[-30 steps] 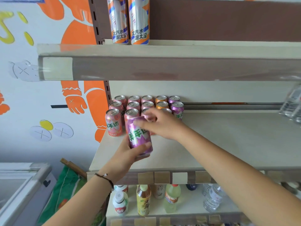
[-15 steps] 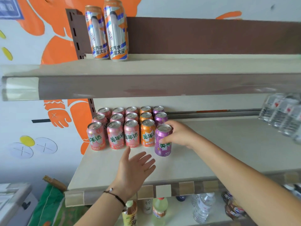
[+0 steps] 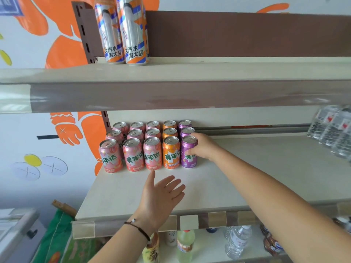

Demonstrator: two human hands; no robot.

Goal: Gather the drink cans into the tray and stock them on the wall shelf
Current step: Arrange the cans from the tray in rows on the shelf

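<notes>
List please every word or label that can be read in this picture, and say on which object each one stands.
"大汽水 喝大窑": on both tall cans on the upper shelf.
"美年达": on the front pink cans, the orange can and, half hidden by the right hand, the purple can.
Small print low on these cans: too small to read.
Labels on the water bottles and on the lower shelf's bottles: blurred.

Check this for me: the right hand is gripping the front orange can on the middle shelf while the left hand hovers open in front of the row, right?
Not quite. In the head view, the right hand grips the front purple can, not the orange can beside it. The rest holds: the left hand hovers open over the middle shelf before the row.
</notes>
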